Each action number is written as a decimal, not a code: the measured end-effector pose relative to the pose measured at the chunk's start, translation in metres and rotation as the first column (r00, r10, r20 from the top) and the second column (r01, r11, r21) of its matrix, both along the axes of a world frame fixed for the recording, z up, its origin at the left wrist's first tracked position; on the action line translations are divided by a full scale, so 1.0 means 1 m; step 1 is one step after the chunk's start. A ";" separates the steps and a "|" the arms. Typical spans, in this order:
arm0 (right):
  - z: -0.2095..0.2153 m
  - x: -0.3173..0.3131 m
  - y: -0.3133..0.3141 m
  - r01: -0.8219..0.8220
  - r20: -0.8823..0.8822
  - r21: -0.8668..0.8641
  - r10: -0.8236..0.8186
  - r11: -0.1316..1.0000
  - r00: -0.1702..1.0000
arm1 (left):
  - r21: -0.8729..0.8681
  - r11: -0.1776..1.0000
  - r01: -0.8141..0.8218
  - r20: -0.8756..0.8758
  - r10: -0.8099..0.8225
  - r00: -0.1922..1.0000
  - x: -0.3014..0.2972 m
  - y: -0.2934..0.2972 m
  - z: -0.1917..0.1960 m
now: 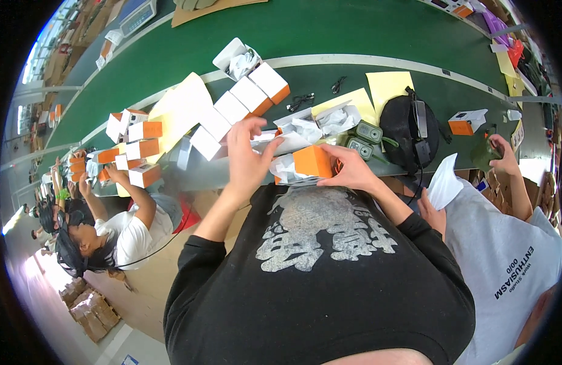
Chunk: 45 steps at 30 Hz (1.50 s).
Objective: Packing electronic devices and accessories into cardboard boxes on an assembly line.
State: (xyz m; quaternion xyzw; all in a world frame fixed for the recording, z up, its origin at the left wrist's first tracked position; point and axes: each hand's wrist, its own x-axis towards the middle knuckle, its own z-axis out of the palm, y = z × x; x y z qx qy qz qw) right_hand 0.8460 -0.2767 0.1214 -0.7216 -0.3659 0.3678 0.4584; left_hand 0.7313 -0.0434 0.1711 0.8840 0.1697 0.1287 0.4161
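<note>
The place looks like a packing workshop or factory floor. A long green table (366,27) curves across it, carrying many alike white-and-orange boxes (250,94), yellow sheets (185,97) and coiled cables (300,101). People work side by side along it, one in white (135,237), another in grey (500,249). Brown cartons (93,313) are stacked on the floor (147,298) behind them.

Both bare forearms (218,214) are reaching forward and inward, the left hand (249,155) is curving its fingers (249,125) with the thumb spread well apart, and the right hand (353,168) is angling leftward, gripping between fingers and thumb.
</note>
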 end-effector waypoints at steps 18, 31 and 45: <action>-0.018 -0.018 -0.014 0.162 0.016 0.057 -0.163 0.985 0.986 | 0.153 0.985 0.082 -0.246 -0.042 0.968 -0.049 -0.024 0.001; -0.015 -0.016 -0.012 0.180 -0.134 0.078 -0.169 0.981 0.977 | 0.506 0.859 0.081 -0.045 -0.067 0.997 -0.043 -0.030 0.023; 0.003 -0.010 -0.021 0.150 0.001 0.136 -0.152 0.979 0.988 | 0.575 0.817 -0.031 0.004 0.035 0.999 -0.019 -0.030 0.013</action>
